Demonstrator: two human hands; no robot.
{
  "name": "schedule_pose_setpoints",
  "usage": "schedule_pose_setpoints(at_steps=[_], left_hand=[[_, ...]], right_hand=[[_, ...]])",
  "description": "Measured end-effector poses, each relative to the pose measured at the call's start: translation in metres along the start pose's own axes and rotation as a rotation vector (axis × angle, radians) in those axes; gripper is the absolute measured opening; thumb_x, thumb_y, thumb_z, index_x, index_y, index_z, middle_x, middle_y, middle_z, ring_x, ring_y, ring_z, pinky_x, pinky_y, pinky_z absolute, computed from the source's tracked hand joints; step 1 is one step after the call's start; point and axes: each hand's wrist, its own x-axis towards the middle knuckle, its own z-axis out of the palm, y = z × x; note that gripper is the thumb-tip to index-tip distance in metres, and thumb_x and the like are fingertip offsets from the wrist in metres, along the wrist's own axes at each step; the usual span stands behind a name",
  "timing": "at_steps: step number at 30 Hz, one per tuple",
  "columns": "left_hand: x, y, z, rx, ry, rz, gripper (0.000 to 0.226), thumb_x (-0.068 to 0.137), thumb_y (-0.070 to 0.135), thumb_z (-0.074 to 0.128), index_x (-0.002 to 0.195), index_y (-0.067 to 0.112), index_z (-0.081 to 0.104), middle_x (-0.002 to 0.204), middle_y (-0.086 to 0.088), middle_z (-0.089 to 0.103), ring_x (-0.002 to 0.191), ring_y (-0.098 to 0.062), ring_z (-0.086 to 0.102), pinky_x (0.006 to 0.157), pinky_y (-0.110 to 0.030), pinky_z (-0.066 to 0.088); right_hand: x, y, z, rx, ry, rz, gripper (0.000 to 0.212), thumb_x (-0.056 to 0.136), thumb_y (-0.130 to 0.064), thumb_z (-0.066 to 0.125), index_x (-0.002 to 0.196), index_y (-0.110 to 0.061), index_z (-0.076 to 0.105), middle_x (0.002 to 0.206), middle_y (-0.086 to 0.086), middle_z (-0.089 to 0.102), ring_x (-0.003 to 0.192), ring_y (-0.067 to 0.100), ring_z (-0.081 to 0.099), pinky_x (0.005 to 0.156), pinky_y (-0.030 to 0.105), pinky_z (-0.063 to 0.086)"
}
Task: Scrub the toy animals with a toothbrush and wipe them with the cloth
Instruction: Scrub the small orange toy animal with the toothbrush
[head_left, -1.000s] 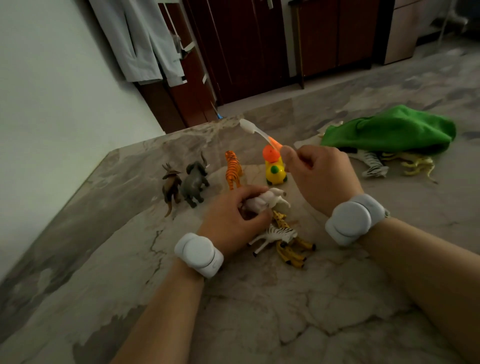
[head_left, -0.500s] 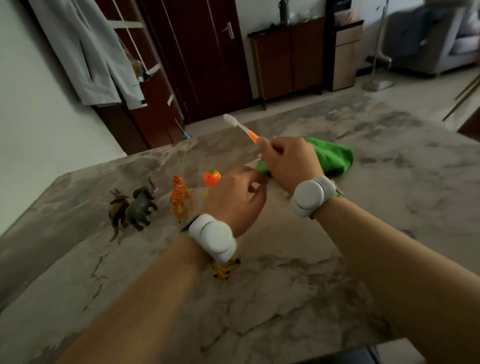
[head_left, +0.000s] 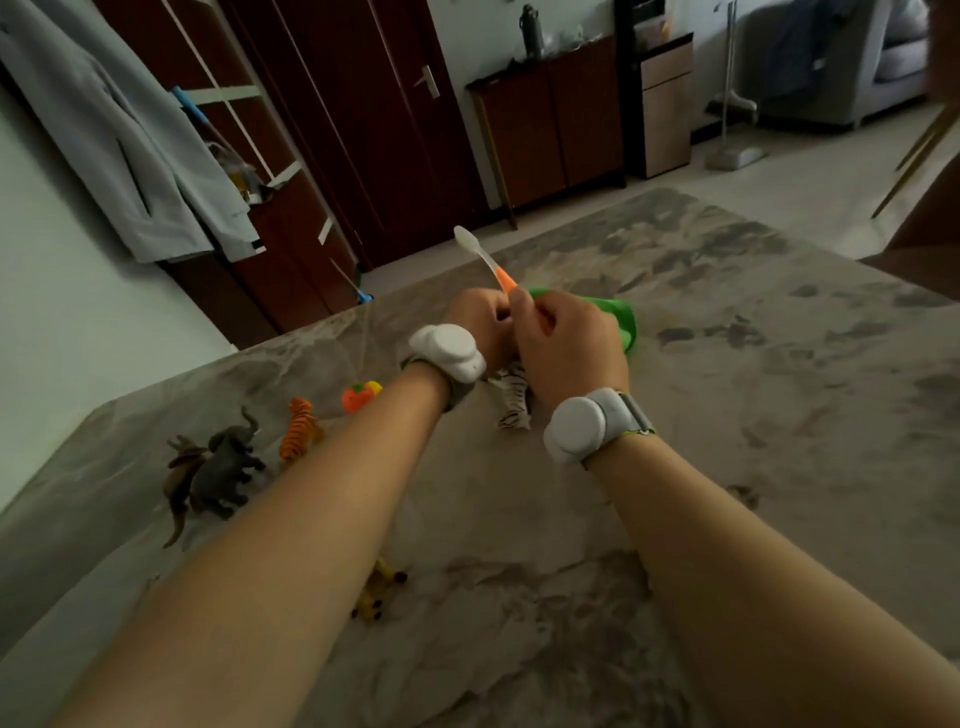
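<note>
Gripping an orange-and-white toothbrush (head_left: 485, 260) in curled fingers, the right hand (head_left: 569, 345) sits at frame centre, bristles pointing upper left. The left hand (head_left: 480, 325) curls against it; whether it holds anything is hidden. A striped white toy animal (head_left: 514, 402) shows just below them, the green cloth (head_left: 621, 317) just behind, over the marble surface (head_left: 779, 415).

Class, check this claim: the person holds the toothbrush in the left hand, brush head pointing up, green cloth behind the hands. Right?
One error: the head view shows the toothbrush gripped by the right hand, not the left hand. The brush head does point up, and the green cloth does lie behind the hands.
</note>
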Motion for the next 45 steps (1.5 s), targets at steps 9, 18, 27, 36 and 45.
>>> schedule_pose_setpoints(at_steps=[9,18,27,36,45], left_hand=[[0.047,-0.001,0.004,-0.020,0.189,0.058,0.050,0.095,0.002,0.047,0.144,0.007,0.046,0.159,-0.004,0.029,0.141,-0.018,0.039,0.108,-0.014,0.035],[0.044,-0.052,0.001,0.273,0.030,0.065,0.048,0.088,-0.013,0.044,0.132,-0.001,0.059,0.165,-0.009,0.013,0.151,-0.025,0.016,0.108,-0.008,0.010],[0.064,-0.009,0.002,-0.116,0.067,0.002,0.048,0.086,-0.009,0.038,0.108,0.015,0.072,0.112,0.002,0.069,0.103,-0.003,0.061,0.086,-0.013,0.048],[0.058,-0.046,0.017,-0.090,-0.026,-0.107,0.036,0.079,-0.012,0.048,0.079,0.017,0.070,0.098,0.000,0.072,0.091,-0.014,0.068,0.070,-0.027,0.057],[0.052,-0.067,0.014,0.141,-0.240,-0.212,0.040,0.086,0.003,0.066,0.125,0.010,0.066,0.116,-0.007,0.070,0.104,-0.021,0.066,0.092,-0.033,0.055]], right_hand=[[0.010,0.009,-0.008,0.053,0.019,0.127,0.056,0.097,-0.055,0.044,0.061,-0.013,0.041,0.055,0.000,0.048,0.052,0.020,0.041,0.046,0.029,0.025],[0.012,0.013,-0.011,0.024,0.022,0.202,0.056,0.100,-0.052,0.043,0.058,-0.015,0.039,0.054,-0.002,0.045,0.049,0.013,0.037,0.046,0.029,0.021],[0.010,0.010,-0.007,0.037,0.020,0.189,0.056,0.099,-0.051,0.045,0.058,-0.013,0.039,0.053,-0.001,0.044,0.049,0.015,0.035,0.046,0.029,0.023],[0.009,0.012,-0.002,0.005,-0.007,0.174,0.057,0.098,-0.056,0.043,0.063,-0.010,0.045,0.055,-0.001,0.046,0.050,0.016,0.038,0.047,0.029,0.023],[0.005,0.009,-0.002,-0.029,-0.039,0.149,0.057,0.098,-0.055,0.044,0.059,-0.013,0.040,0.054,-0.001,0.046,0.050,0.017,0.039,0.046,0.029,0.023]])
